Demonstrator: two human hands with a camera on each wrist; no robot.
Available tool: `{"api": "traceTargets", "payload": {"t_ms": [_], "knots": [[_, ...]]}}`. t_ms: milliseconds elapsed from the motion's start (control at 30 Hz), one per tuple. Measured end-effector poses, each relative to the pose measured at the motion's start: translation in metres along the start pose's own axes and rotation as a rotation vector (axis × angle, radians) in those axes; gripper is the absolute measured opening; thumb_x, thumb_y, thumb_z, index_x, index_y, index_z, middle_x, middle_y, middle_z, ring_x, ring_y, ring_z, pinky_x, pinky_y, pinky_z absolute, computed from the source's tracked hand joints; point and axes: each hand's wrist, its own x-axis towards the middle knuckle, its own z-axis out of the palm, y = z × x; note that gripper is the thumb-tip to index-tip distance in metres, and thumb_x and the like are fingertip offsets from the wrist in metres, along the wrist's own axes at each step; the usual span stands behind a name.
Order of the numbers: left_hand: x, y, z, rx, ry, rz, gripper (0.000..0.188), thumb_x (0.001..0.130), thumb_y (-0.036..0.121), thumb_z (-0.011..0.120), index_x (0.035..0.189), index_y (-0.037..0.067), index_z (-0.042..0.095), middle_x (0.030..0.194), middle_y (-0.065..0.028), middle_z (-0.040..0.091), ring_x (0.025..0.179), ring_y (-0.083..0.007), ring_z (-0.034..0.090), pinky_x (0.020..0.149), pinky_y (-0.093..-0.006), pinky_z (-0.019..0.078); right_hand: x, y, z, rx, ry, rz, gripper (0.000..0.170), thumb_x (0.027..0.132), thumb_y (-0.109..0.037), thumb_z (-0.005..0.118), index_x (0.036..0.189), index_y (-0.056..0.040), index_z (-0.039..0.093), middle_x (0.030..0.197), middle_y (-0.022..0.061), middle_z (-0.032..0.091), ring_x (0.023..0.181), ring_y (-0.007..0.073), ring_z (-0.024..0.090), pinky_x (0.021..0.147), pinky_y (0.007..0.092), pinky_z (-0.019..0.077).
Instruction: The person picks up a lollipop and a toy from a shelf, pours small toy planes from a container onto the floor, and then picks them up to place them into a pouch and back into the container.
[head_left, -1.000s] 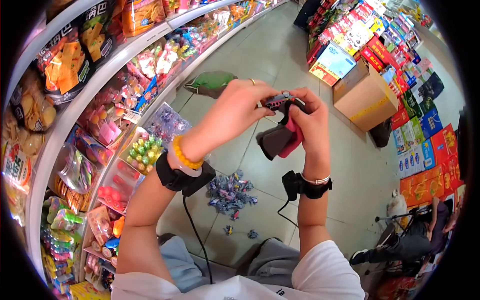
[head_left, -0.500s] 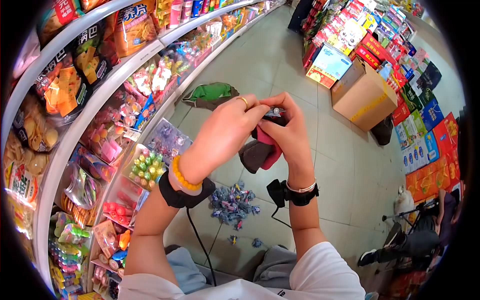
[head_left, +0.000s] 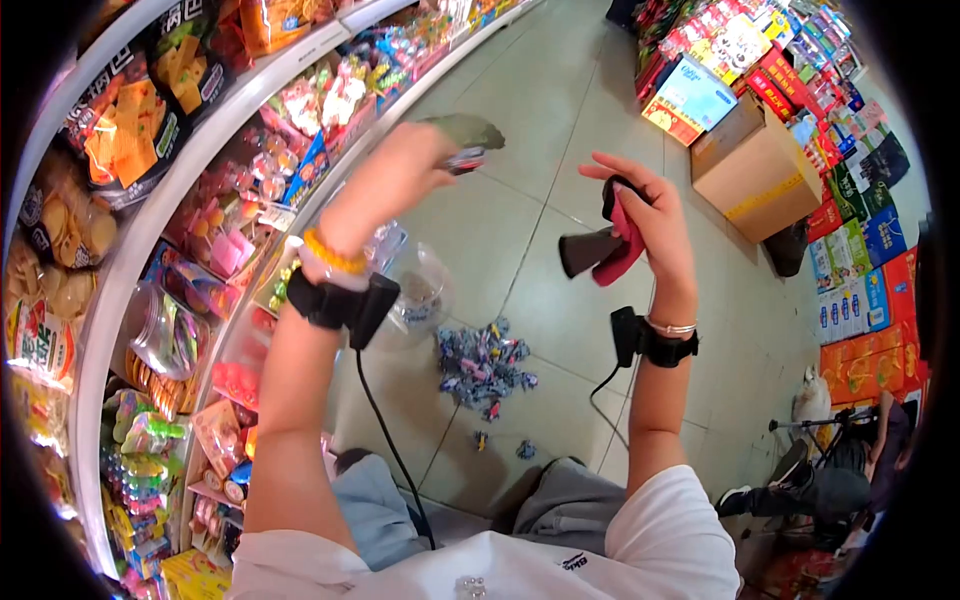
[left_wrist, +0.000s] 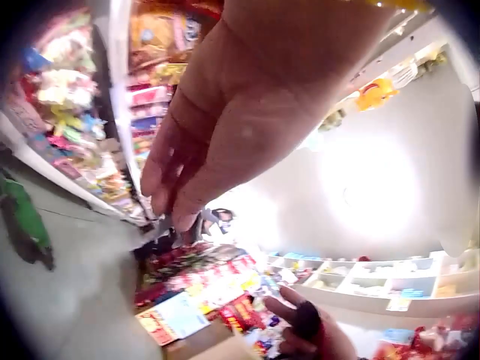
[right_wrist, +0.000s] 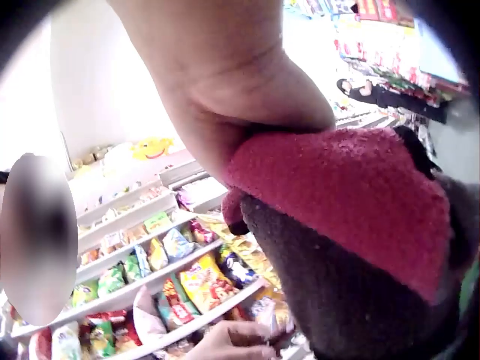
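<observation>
My left hand (head_left: 385,185) pinches a small grey-and-dark piece (head_left: 465,160) between thumb and fingertips, off to the left above the floor. In the left wrist view the same piece (left_wrist: 187,229) is blurred at the fingertips. My right hand (head_left: 655,215) holds a dark-brown and crimson cloth (head_left: 628,240), gripped by the thumb while some fingers stretch out. That cloth (right_wrist: 345,202) fills much of the right wrist view, its crimson part folded over the dark part. Below lies a pile of small grey-blue wrapped pieces (head_left: 485,365) on the tiles.
A clear plastic container (head_left: 425,285) stands on the floor near the shelves, partly behind my left wrist. Beyond the left hand lies a green-and-grey cloth (head_left: 480,130). Snack shelves (head_left: 200,130) line the left; a cardboard box (head_left: 765,185) and stacked cartons stand right. Two loose pieces lie near my feet.
My hands, earlier together at the small piece and cloth, have come apart. The left has moved left with the piece; the right has moved right, keeping the cloth.
</observation>
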Motion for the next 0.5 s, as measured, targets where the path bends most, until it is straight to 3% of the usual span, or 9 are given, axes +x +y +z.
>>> {"api": "traceTargets", "payload": {"t_ms": [67, 100, 200, 267, 333, 367, 500], "knots": [[-0.025, -0.044, 0.027, 0.039, -0.248, -0.219, 0.026, 0.063, 0.007, 0.071, 0.087, -0.002, 0.064, 0.081, -0.0202, 0.062, 0.076, -0.0346, 0.060, 0.065, -0.0381, 0.0467, -0.001, 0.020, -0.015, -0.097, -0.109, 0.108, 0.034, 0.083, 0.005, 0.041, 0.112, 0.0016, 0.059, 0.096, 0.0030, 0.065, 0.056, 0.0022, 0.045, 0.051, 0.0172, 0.0410], [-0.039, -0.060, 0.042, 0.076, -0.357, -0.293, 0.029, 0.061, 0.009, 0.073, 0.086, -0.002, 0.064, 0.081, -0.0202, 0.062, 0.075, -0.0352, 0.060, 0.065, -0.0381, 0.0474, 0.000, 0.037, -0.020, -0.250, -0.186, 0.152, 0.030, 0.083, -0.001, 0.045, 0.107, -0.0011, 0.062, 0.066, 0.0001, 0.055, 0.054, 0.0061, 0.047, 0.047, 0.0229, 0.0432], [-0.072, -0.078, 0.074, 0.181, -0.652, -0.464, 0.028, 0.062, 0.016, 0.077, 0.082, 0.000, 0.066, 0.086, -0.0205, 0.063, 0.080, -0.0357, 0.061, 0.070, -0.0415, 0.0484, -0.006, 0.090, -0.011, -0.408, -0.482, 0.323, 0.029, 0.081, -0.003, 0.049, 0.106, -0.0013, 0.063, 0.066, 0.0048, 0.057, 0.054, 0.0111, 0.051, 0.048, 0.0275, 0.0454], [-0.088, -0.093, 0.092, 0.148, -0.744, -0.484, 0.030, 0.061, 0.017, 0.079, 0.083, 0.001, 0.066, 0.088, -0.0194, 0.064, 0.082, -0.0346, 0.063, 0.071, -0.0410, 0.0494, -0.018, 0.128, 0.003, -0.637, -0.697, 0.383, 0.033, 0.075, -0.008, 0.056, 0.106, -0.0028, 0.063, 0.070, 0.0116, 0.062, 0.058, 0.0196, 0.059, 0.053, 0.0325, 0.0481], [-0.100, -0.102, 0.104, 0.136, -0.802, -0.504, 0.033, 0.060, 0.017, 0.080, 0.086, 0.002, 0.066, 0.090, -0.0181, 0.065, 0.084, -0.0338, 0.063, 0.072, -0.0405, 0.0500, -0.044, 0.228, 0.016, -0.711, -0.751, 0.122, 0.034, 0.067, -0.014, 0.063, 0.100, -0.0031, 0.065, 0.074, 0.0176, 0.064, 0.065, 0.0283, 0.063, 0.056, 0.0364, 0.0499], [-0.104, -0.106, 0.108, 0.144, -0.812, -0.515, 0.035, 0.059, 0.016, 0.080, 0.088, 0.003, 0.066, 0.091, -0.0174, 0.065, 0.084, -0.0337, 0.063, 0.072, -0.0404, 0.0501, -0.061, 0.251, 0.025, -0.816, -0.750, 0.102, 0.032, 0.065, -0.016, 0.065, 0.093, -0.0030, 0.066, 0.075, 0.0180, 0.064, 0.067, 0.0308, 0.063, 0.057, 0.0379, 0.0505], [-0.108, -0.108, 0.117, 0.152, -0.869, -0.480, 0.040, 0.060, 0.017, 0.079, 0.096, 0.005, 0.064, 0.095, -0.0163, 0.065, 0.090, -0.0339, 0.062, 0.074, -0.0407, 0.0497, -0.119, 0.282, 0.059, -1.097, -0.898, 0.230, 0.024, 0.062, -0.022, 0.067, 0.077, -0.0037, 0.064, 0.075, 0.0175, 0.064, 0.074, 0.0346, 0.063, 0.059, 0.0419, 0.0510]]}}
